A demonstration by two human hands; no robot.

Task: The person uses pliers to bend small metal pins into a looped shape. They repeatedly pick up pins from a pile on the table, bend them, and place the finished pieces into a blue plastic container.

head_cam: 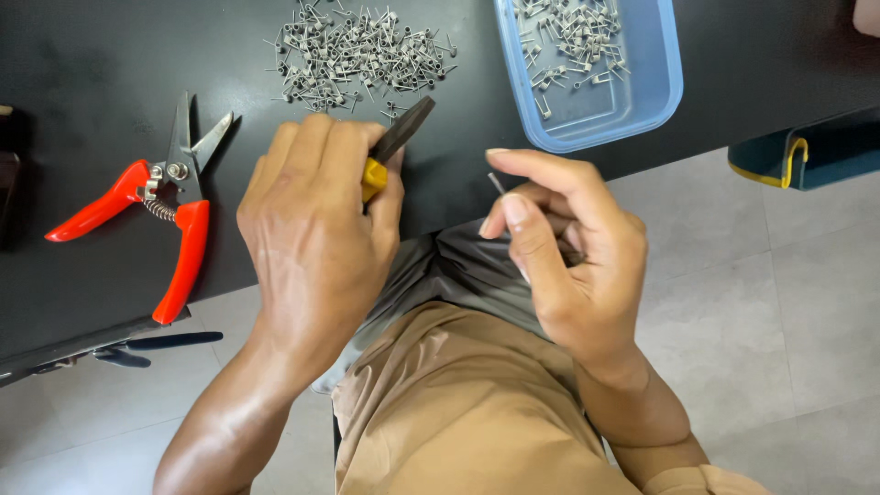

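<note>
My left hand (pixel 316 234) is closed around pliers (pixel 396 139) with a yellow grip and dark jaws that point up and to the right over the black table. To its right, my right hand (pixel 564 243) pinches a small metal wire piece (pixel 496 182) between thumb and fingers, just off the table's front edge. A loose pile of small wire springs (pixel 357 50) lies on the table beyond the pliers' tip. A blue plastic tray (pixel 632 115) at the upper right holds more of the same springs.
Red-handled cutters (pixel 160 215) lie on the black table (pixel 92 92) at the left. A dark object with a yellow strap (pixel 797 156) hangs at the table's right edge. Grey floor tiles (pixel 788 302) lie below, and my lap fills the bottom centre.
</note>
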